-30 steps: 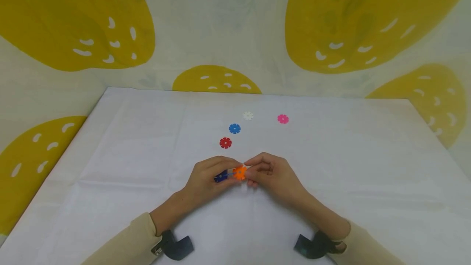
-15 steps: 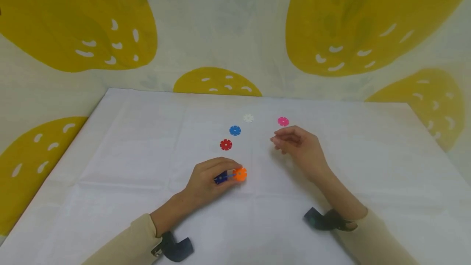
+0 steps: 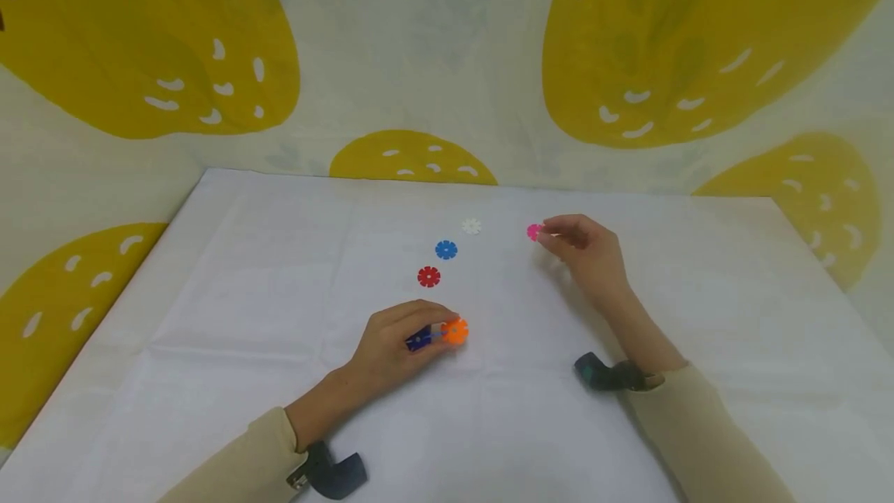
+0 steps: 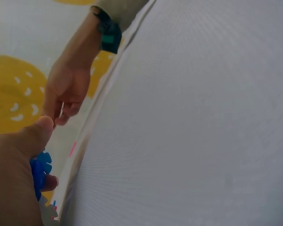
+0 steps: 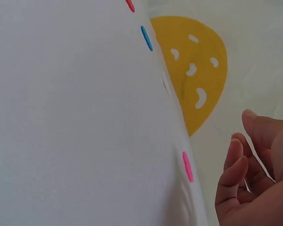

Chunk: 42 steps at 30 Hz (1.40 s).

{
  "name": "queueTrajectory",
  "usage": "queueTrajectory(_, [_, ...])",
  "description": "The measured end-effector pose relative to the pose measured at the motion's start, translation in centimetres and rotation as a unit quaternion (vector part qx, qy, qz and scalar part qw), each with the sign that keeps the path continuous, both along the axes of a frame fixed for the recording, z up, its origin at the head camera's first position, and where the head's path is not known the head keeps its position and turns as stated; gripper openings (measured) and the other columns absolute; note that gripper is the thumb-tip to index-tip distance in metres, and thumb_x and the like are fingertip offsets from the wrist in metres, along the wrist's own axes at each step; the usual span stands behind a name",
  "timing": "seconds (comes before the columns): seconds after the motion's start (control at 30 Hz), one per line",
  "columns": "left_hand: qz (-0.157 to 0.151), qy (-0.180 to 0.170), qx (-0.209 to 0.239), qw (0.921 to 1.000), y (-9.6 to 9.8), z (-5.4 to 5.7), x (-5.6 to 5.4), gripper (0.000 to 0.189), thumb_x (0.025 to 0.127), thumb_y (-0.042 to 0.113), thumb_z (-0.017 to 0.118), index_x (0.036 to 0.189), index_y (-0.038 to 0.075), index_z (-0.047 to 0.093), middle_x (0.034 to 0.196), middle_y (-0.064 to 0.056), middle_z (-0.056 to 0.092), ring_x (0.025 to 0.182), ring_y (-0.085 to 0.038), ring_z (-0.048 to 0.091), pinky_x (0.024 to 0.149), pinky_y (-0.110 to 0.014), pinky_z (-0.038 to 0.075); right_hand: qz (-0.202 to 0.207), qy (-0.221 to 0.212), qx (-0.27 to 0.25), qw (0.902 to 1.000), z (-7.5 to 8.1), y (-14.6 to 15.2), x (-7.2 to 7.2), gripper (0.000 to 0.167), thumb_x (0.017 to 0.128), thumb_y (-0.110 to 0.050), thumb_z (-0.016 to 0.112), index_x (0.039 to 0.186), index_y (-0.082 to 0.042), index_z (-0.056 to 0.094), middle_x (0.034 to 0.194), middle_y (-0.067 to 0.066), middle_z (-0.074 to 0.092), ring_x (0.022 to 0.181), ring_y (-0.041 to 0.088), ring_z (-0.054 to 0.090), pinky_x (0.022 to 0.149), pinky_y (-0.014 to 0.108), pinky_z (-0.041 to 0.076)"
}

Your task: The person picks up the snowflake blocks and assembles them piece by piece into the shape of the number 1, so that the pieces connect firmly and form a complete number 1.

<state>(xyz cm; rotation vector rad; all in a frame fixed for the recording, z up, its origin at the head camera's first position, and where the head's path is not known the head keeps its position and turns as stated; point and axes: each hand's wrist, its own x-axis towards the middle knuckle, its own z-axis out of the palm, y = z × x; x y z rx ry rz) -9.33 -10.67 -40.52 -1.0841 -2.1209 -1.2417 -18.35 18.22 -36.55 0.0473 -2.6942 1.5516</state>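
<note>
My left hand (image 3: 393,338) grips a small joined group of interlocking snowflake discs between thumb and fingers. An orange disc (image 3: 455,331) shows at its fingertips and a dark blue disc (image 3: 418,339) deeper in the hand. In the left wrist view, blue discs (image 4: 38,176) stick out behind the thumb; the rest is hidden by the hand. Over the far right part of the table, my right hand (image 3: 590,254) reaches to a pink snowflake disc (image 3: 534,232). Its fingertips overlap that disc in the head view. From the right wrist, the pink disc lies flat, with a gap between thumb and fingers.
Loose snowflake discs lie in a slanting row ahead of the left hand: red (image 3: 429,276), blue (image 3: 446,249) and white (image 3: 471,226). A white cloth (image 3: 244,278) covers the table. Behind its far edge hangs a backdrop (image 3: 419,45) with yellow fruit shapes.
My right hand has left the orange disc and moved away to the right and forward, to the pink disc. The left hand has stayed in place, holding the joined discs.
</note>
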Motion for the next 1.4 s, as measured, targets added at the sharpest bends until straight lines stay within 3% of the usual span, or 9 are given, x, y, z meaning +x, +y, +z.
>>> queueTrajectory(0.23, [-0.011, 0.001, 0.009, 0.9999, 0.1, 0.0, 0.1, 0.035, 0.072, 0.005, 0.083, 0.105, 0.004, 0.07, 0.097, -0.005, 0.07, 0.091, -0.015, 0.066, 0.082, -0.025, 0.052, -0.025, -0.031, 0.02, 0.999, -0.6, 1.0, -1.8, 0.034, 0.089, -0.036, 0.067, 0.117, -0.016, 0.064, 0.112, 0.001, 0.064, 0.09, 0.019, 0.056, 0.071, 0.024, 0.049])
queueTrajectory(0.4, [-0.013, 0.008, 0.009, 0.9999, 0.3, 0.2, 0.2, 0.035, 0.072, 0.005, 0.083, 0.104, 0.004, 0.07, 0.096, -0.004, 0.07, 0.09, -0.015, 0.066, 0.082, -0.025, 0.052, -0.032, -0.055, 0.039, 0.9972, -1.2, 1.4, -2.4, 0.037, 0.089, -0.04, 0.067, 0.119, -0.019, 0.062, 0.117, -0.002, 0.06, 0.101, 0.02, 0.053, 0.081, 0.031, 0.049])
queueTrajectory(0.57, [-0.012, 0.004, 0.007, 0.9999, 0.3, 0.1, 0.2, 0.036, 0.071, 0.005, 0.083, 0.105, 0.005, 0.07, 0.097, -0.004, 0.069, 0.091, -0.015, 0.066, 0.082, -0.025, 0.052, -0.022, -0.051, 0.058, 0.9968, -1.7, 1.6, -2.9, 0.04, 0.089, -0.039, 0.067, 0.123, -0.017, 0.061, 0.12, 0.002, 0.06, 0.107, 0.024, 0.049, 0.089, 0.038, 0.044])
queueTrajectory(0.83, [-0.012, 0.008, 0.003, 0.9999, 0.2, 0.1, 0.1, 0.036, 0.071, 0.005, 0.083, 0.105, 0.005, 0.07, 0.096, -0.004, 0.069, 0.091, -0.015, 0.066, 0.082, -0.025, 0.052, -0.03, -0.067, 0.08, 0.9942, -2.3, 0.9, -3.6, 0.04, 0.086, -0.041, 0.069, 0.12, -0.022, 0.06, 0.119, 0.001, 0.057, 0.107, 0.025, 0.045, 0.089, 0.04, 0.042])
queueTrajectory(1.2, [-0.014, 0.008, 0.003, 0.9999, 0.0, 0.1, 0.0, 0.035, 0.072, 0.005, 0.082, 0.105, 0.005, 0.07, 0.096, -0.004, 0.07, 0.091, -0.014, 0.066, 0.081, -0.025, 0.052, -0.016, -0.042, 0.099, 0.9941, -2.1, 0.2, -3.7, 0.036, 0.09, -0.028, 0.068, 0.124, -0.017, 0.062, 0.118, 0.006, 0.06, 0.105, 0.028, 0.048, 0.09, 0.043, 0.041])
queueTrajectory(1.4, [-0.015, 0.005, 0.003, 0.9999, 0.0, -0.1, 0.0, 0.035, 0.072, 0.005, 0.082, 0.105, 0.005, 0.07, 0.096, -0.004, 0.07, 0.091, -0.014, 0.066, 0.081, -0.025, 0.052, 0.001, -0.027, 0.121, 0.9923, -1.9, 0.1, -3.7, 0.036, 0.09, -0.022, 0.068, 0.125, -0.014, 0.062, 0.113, 0.01, 0.062, 0.097, 0.028, 0.048, 0.083, 0.039, 0.04])
